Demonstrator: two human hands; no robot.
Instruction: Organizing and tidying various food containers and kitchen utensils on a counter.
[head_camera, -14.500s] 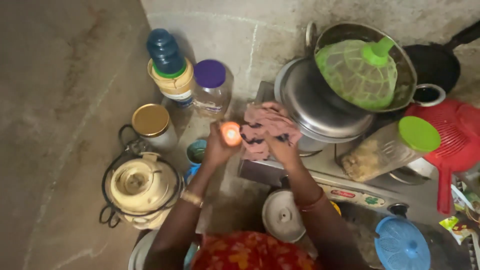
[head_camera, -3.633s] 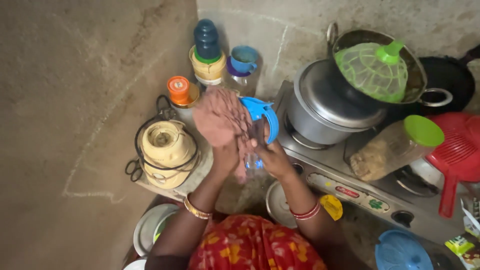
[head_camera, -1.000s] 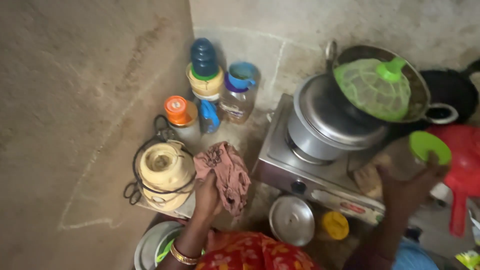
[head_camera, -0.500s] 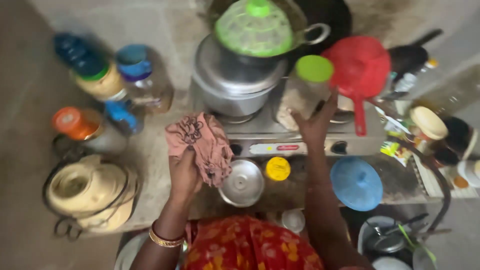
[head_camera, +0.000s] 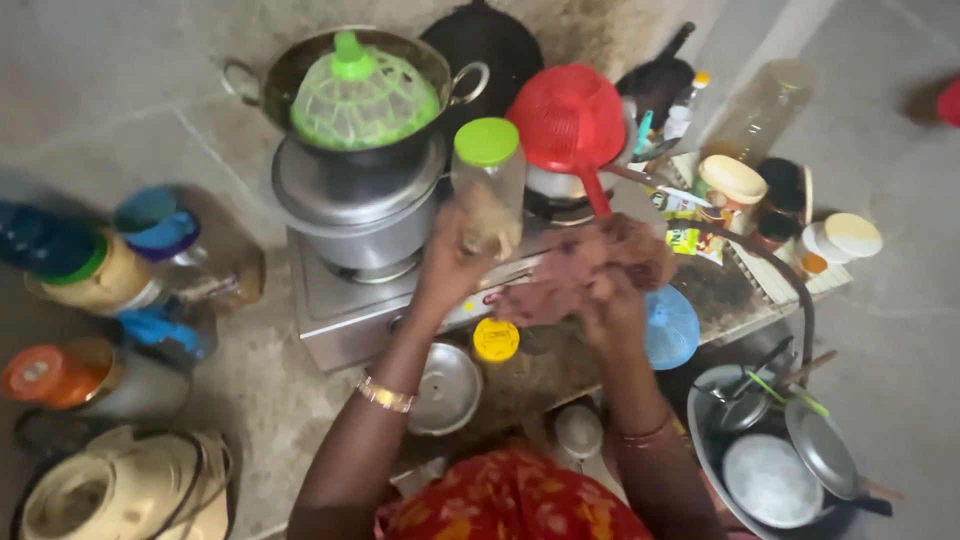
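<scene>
My left hand (head_camera: 447, 270), with a gold bangle on the wrist, grips a clear jar with a green lid (head_camera: 488, 185) and holds it upright over the front of a small steel stove (head_camera: 335, 310). The jar has pale contents. My right hand (head_camera: 610, 305) holds a crumpled pink-brown cloth (head_camera: 590, 262) just to the right of the jar, against its lower side. Both hands are close together above the stove's front edge.
A steel pot stack (head_camera: 360, 205) topped by a green mesh cover (head_camera: 362, 100) sits on the stove, with a red strainer (head_camera: 567, 115) beside it. A yellow cap (head_camera: 496, 340), steel lid (head_camera: 445, 388) and blue lid (head_camera: 670, 325) lie in front. Jars (head_camera: 160, 225) stand at the left; a basin of utensils (head_camera: 780, 455) is at the right.
The green-lidded jar has been lifted off its spot by the stove and is now in my left hand. The cloth has passed from my left hand to my right.
</scene>
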